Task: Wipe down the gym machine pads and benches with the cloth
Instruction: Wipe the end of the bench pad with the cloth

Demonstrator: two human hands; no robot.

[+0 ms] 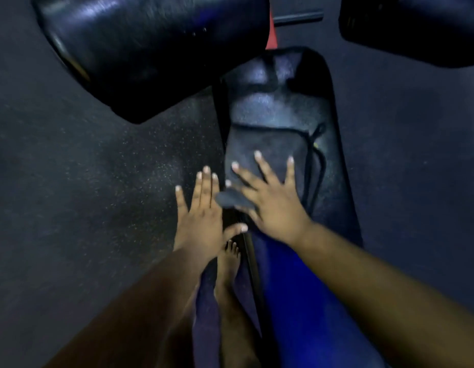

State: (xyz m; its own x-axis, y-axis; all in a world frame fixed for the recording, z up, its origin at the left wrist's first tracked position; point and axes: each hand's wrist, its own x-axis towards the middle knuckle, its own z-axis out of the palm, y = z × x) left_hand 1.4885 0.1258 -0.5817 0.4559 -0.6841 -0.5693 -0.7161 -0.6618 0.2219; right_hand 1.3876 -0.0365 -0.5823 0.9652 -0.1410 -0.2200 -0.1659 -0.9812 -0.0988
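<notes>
The black bench pad (281,112) ran lengthwise away from the person, its long axis pointing up the view toward the big roller pad (150,49) overhead on the left; a second pad (416,27) sat at the upper right. Below the near end, a blue section of the bench (297,301) continued toward the body, with speckled rubber floor (84,168) on either side.

The dark cloth (270,155) lay spread flat on the near part of the pad, under and just beyond the right hand (273,205). That hand pressed on it with fingers splayed wide, not pinching; a fold of cloth bunched up at its thumb side. The left hand (201,213) hovered just beside, off the pad's left edge, fingers extended, holding nothing.

So the right hand was the working one, and most of the unwiped pad seemingly lay straight ahead of it, along the bench's length. A bare foot (227,264) showed below the hands.
</notes>
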